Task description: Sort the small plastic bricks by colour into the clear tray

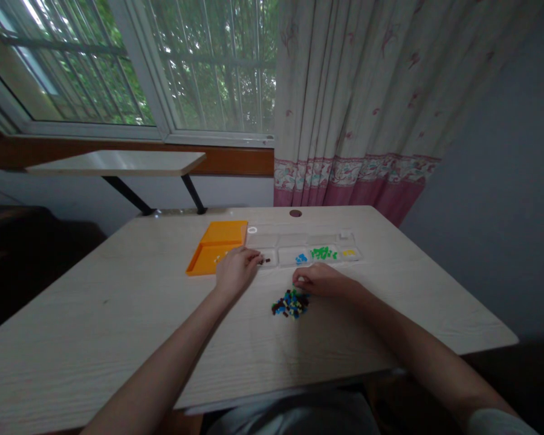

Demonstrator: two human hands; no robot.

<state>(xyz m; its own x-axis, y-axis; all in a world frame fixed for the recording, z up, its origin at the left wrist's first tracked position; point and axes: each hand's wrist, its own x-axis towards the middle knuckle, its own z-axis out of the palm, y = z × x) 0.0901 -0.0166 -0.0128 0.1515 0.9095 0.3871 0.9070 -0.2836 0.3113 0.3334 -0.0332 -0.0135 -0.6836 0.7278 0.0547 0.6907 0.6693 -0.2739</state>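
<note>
A small pile of mixed coloured beads (291, 304) lies on the pale wooden table (118, 314). My right hand (320, 280) rests just behind the pile, fingers curled in a pinch at its left tip. My left hand (236, 269) reaches to the left end of a clear compartment box (290, 240), fingers closed over a compartment holding dark beads (266, 260). Other compartments hold blue beads (301, 258), green beads (323, 253) and yellow beads (349, 252). What either hand pinches is too small to see.
An orange tray lid (215, 248) lies left of the box. A small white ring (252, 229) sits behind it. A round cable hole (295, 213) is at the table's far edge. Beyond are a wall shelf (118, 162), a window and a curtain (358, 103).
</note>
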